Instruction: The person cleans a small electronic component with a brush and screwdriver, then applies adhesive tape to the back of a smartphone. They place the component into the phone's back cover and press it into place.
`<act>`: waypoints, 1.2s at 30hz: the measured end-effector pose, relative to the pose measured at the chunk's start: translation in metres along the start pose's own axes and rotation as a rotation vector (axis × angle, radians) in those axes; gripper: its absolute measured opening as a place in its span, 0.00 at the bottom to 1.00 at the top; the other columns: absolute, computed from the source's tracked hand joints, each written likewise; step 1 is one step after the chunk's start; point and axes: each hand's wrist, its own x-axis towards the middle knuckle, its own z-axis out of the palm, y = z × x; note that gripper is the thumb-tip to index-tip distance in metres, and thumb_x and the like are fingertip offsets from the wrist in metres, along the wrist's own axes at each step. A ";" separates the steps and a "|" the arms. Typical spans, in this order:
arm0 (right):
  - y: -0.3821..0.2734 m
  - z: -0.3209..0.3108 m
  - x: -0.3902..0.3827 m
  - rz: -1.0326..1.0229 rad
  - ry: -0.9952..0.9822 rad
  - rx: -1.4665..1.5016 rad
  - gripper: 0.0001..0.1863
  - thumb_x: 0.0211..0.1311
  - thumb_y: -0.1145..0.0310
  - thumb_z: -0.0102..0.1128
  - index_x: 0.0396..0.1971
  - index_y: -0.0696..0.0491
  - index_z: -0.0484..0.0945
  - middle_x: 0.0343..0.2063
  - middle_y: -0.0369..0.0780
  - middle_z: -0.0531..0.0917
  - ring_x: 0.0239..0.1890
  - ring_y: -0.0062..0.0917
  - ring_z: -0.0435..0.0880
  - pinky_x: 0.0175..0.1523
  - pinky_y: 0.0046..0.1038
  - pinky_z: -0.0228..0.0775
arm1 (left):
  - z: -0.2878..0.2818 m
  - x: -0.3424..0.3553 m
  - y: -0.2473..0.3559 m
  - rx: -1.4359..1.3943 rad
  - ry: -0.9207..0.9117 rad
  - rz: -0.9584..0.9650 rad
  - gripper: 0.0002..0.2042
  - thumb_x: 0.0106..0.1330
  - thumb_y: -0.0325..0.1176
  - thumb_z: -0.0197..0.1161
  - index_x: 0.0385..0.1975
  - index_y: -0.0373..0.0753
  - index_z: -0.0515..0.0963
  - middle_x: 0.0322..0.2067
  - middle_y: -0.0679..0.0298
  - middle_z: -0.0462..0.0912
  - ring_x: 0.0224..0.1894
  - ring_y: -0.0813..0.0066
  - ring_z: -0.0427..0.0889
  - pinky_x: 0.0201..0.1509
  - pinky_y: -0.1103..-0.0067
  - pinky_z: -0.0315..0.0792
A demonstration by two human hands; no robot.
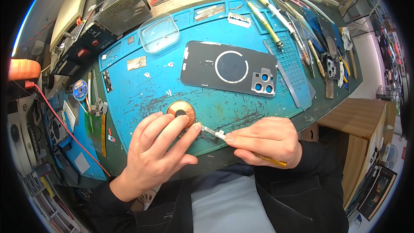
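Observation:
Near the front of the blue mat (155, 86) sits a round copper-coloured disc (188, 110) with a dark centre. My left hand (157, 151) has curled fingers pressed on it, one fingertip beside a thin blade (209, 130). My right hand (267, 140) grips a gold-handled tool (276, 161) pointing left toward that fingertip, with small pale bits near the blade's end; their exact form is unclear. Above my hands lies a black phone back panel (202, 69) with a white ring and camera openings.
A clear plastic box (158, 32), razor blade (239, 19) and metal strip (289, 82) lie on the mat. Many hand tools (317, 54) crowd the right. Left are a solder spool (80, 89), red cable (64, 127) and black device (79, 51). A wooden cabinet (353, 116) stands right of the bench.

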 end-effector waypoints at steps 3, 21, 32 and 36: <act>0.001 0.001 0.001 -0.010 -0.002 -0.010 0.13 0.59 0.71 0.76 0.43 0.57 0.89 0.39 0.42 0.92 0.33 0.29 0.92 0.31 0.26 0.79 | 0.001 0.000 0.000 0.001 0.000 0.000 0.28 0.77 0.59 0.52 0.54 0.41 0.87 0.57 0.60 0.79 0.60 0.56 0.74 0.63 0.60 0.74; -0.001 -0.001 0.001 0.003 -0.021 -0.014 0.13 0.62 0.68 0.75 0.44 0.57 0.89 0.41 0.43 0.92 0.33 0.29 0.92 0.31 0.26 0.78 | 0.001 -0.001 0.000 0.001 0.006 -0.002 0.28 0.76 0.59 0.52 0.55 0.41 0.86 0.57 0.60 0.78 0.60 0.56 0.74 0.62 0.59 0.74; 0.000 -0.001 0.002 -0.020 -0.017 -0.034 0.14 0.60 0.71 0.75 0.45 0.56 0.89 0.40 0.42 0.92 0.31 0.27 0.91 0.30 0.26 0.77 | 0.001 -0.001 -0.001 -0.005 0.006 0.003 0.28 0.76 0.59 0.52 0.54 0.41 0.87 0.57 0.60 0.78 0.60 0.57 0.74 0.62 0.59 0.75; 0.000 0.000 0.001 -0.025 -0.011 -0.033 0.14 0.58 0.72 0.76 0.45 0.56 0.89 0.40 0.40 0.92 0.31 0.26 0.90 0.29 0.25 0.77 | 0.001 -0.001 0.000 -0.002 0.006 0.001 0.28 0.76 0.59 0.53 0.54 0.41 0.87 0.57 0.60 0.78 0.60 0.57 0.74 0.62 0.59 0.75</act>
